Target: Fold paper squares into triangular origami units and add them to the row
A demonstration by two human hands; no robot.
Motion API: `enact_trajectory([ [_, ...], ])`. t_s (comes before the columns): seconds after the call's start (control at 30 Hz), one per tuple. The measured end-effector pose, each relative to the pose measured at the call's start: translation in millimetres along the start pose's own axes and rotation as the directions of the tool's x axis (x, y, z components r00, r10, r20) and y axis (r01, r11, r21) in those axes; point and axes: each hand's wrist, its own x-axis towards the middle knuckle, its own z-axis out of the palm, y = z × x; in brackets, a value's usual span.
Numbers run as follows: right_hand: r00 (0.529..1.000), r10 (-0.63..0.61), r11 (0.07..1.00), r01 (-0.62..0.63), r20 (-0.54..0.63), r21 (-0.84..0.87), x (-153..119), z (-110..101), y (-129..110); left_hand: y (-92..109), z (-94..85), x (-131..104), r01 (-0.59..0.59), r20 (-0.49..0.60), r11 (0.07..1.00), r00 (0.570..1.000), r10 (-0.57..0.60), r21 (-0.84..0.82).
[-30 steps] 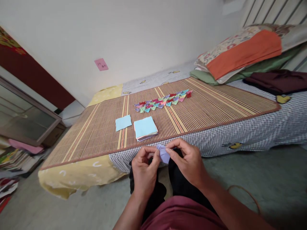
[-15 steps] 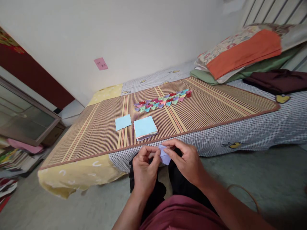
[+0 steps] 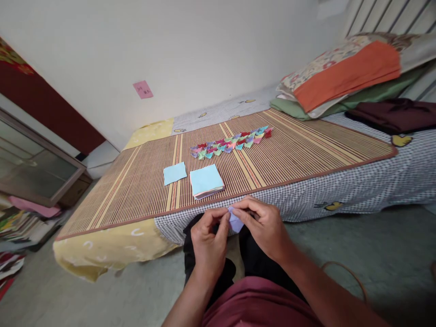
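A small folded piece of lavender paper (image 3: 236,222) is pinched between my two hands, above my lap and just off the bed's edge. My left hand (image 3: 210,240) grips its upper left edge between thumb and forefinger. From the other side, my right hand (image 3: 264,227) pinches the top right part, fingers bent over it. On the mat ahead lie a stack of square paper (image 3: 206,180), light blue on top, and a separate light blue sheet (image 3: 175,173). Behind them stand rows of small colourful folded paper pieces (image 3: 231,144).
A striped bamboo mat (image 3: 289,150) covers the bed. Folded bedding with an orange band (image 3: 350,75) and a dark maroon cloth (image 3: 395,116) lie at the right. A glass-doored cabinet (image 3: 30,159) stands left, with piled books (image 3: 17,227) below it.
My left hand has shifted slightly right and its fingertips are closer to my right hand's at the top of the lavender paper. The things on the bed have stayed put.
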Motion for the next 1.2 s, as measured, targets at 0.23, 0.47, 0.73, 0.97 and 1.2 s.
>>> enact_trajectory([
  [0.23, 1.0, 0.003, 1.0, -0.003, 0.001, -0.012, 0.0, 1.5, 1.2, -0.4, -2.9, 2.1, -0.128, -0.007, 0.988, 0.992, 0.13, 0.091],
  [0.47, 0.998, -0.058, 0.998, 0.058, -0.024, -0.031, -1.6, -2.6, -0.8, -1.9, -5.8, 3.2, -0.018, -0.076, 1.0, 0.997, 0.018, 0.001],
  [0.73, 0.998, -0.044, 0.998, 0.046, 0.034, -0.047, -0.9, -5.3, -2.3, -2.9, -6.3, 2.6, 0.009, -0.086, 1.0, 0.996, -0.011, -0.02],
  [0.97, 0.987, -0.154, 0.979, 0.159, 0.045, -0.125, -2.6, -4.5, -3.2, -5.2, -6.7, 3.1, 0.005, -0.104, 1.0, 0.995, -0.005, -0.001],
  [1.2, 0.992, 0.092, 0.99, -0.101, 0.091, 0.094, -2.1, -2.8, -2.2, -5.2, -7.6, 2.1, -0.075, -0.075, 0.993, 0.994, 0.081, 0.087],
])
